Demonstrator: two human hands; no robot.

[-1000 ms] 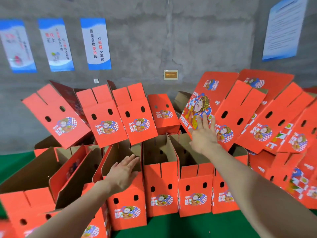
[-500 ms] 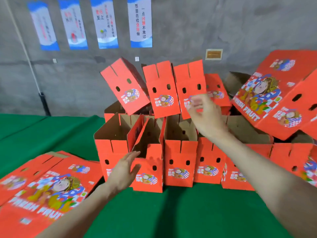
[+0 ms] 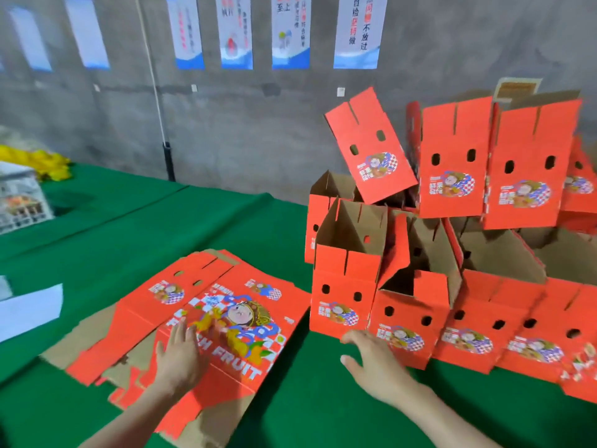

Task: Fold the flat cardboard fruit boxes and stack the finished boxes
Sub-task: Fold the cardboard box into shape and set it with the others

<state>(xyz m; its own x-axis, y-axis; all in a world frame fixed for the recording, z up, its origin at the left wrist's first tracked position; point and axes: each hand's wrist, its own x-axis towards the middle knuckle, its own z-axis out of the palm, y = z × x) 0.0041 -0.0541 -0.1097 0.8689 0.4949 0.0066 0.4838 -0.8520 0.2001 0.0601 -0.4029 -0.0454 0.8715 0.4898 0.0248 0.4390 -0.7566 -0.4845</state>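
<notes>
my left hand (image 3: 181, 354) is open, fingers straight, spread over the lower part of the top sheet of the flat boxes (image 3: 232, 305). motion blur keeps me from telling whether the palm presses the card or hangs just above it. the sheet lies printed side up on the green surface (image 3: 129, 237), with more flat sheets fanned beneath it and brown undersides showing at the near edges. on the print i read "fruit" in white capitals, with "sh" beside my fingers, below a cartoon face and a blue and white chequered pattern.

my right hand (image 3: 374, 367) is open too, fingers apart and holding nothing, above the green just in front of the front row of folded boxes (image 3: 344, 295). those stand upright, tops open, to the right of the flat sheets. each has two oval holes and a small round logo whose characters are too small to read. a second tier of folded boxes (image 3: 452, 166) sits on top of them, and one tilted box (image 3: 371, 150) leans left.

on the grey wall the rightmost poster (image 3: 358, 30) reads "不放过" in black, and the next poster (image 3: 290, 30) reads "至上". at far left a white sheet (image 3: 29, 310) lies on the surface, near a white crate (image 3: 19, 202).
</notes>
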